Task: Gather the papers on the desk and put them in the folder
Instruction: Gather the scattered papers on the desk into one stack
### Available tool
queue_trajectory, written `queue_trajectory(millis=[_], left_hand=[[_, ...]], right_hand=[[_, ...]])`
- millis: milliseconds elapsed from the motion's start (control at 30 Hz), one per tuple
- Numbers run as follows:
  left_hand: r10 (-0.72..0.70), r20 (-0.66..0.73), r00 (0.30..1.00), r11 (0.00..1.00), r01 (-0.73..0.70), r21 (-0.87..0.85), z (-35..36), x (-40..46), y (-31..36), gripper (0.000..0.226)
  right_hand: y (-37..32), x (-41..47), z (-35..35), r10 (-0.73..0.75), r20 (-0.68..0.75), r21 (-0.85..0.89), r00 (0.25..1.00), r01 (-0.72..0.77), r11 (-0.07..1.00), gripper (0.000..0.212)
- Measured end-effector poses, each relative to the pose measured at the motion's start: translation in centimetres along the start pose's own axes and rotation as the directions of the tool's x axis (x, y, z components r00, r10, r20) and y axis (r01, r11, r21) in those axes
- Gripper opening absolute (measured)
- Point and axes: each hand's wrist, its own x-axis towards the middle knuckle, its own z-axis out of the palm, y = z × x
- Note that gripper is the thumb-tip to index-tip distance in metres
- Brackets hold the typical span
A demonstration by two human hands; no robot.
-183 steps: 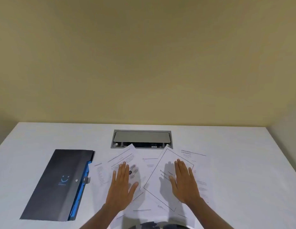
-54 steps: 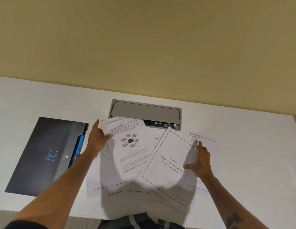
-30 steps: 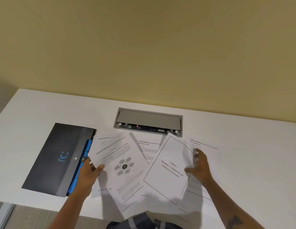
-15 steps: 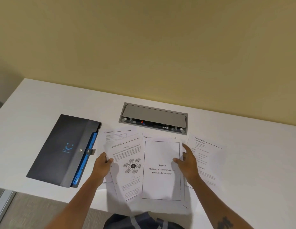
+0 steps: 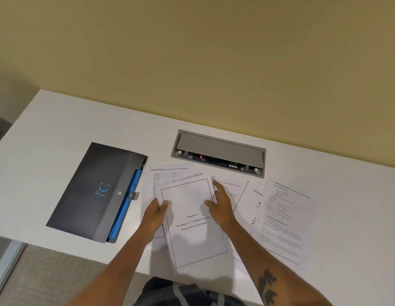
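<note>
Several white printed papers lie overlapped on the white desk. On top in the middle is a framed title page reading "Chapter 3". My left hand grips its left edge, thumb on top. My right hand presses on its right edge, fingers spread. A page with a table pokes out behind, and two text pages lie apart to the right. The dark grey folder with a blue inner edge and a smiley logo lies shut at the left.
A grey cable hatch is set into the desk behind the papers, near the yellow wall. The desk's front edge runs just below the papers, with grey floor past it at the lower left.
The title page has slid left over the diagram page, which is now covered. Both hands have come closer together on the stack. The camera has tilted down a little.
</note>
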Motion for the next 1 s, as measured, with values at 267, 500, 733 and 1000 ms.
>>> queue_trajectory(millis=[267,500,733,1000], left_hand=[[0.062,-0.022,0.998,0.998,-0.061,0.034,0.8,-0.4,-0.3,0.043],[0.226,-0.124,0.966,0.969,-0.209,0.135,0.9,-2.0,0.2,0.025],[0.297,-0.192,0.935,0.955,-0.289,0.068,1.8,-7.9,1.2,0.033],[0.179,-0.289,0.94,0.971,-0.215,-0.099,1.9,-12.0,1.5,0.044]], right_hand=[[1.2,-0.9,-2.2,-0.046,-0.015,-0.009,0.999,0.046,0.999,0.081],[7.2,-2.2,-17.3,-0.023,-0.33,-0.276,0.944,-0.073,0.958,0.087],[11.4,-3.1,-30.0,0.035,-0.273,-0.574,0.961,-0.192,0.796,0.149],[14.0,-1.7,-30.0,0.016,-0.129,-0.792,0.991,-0.113,0.6,0.153]])
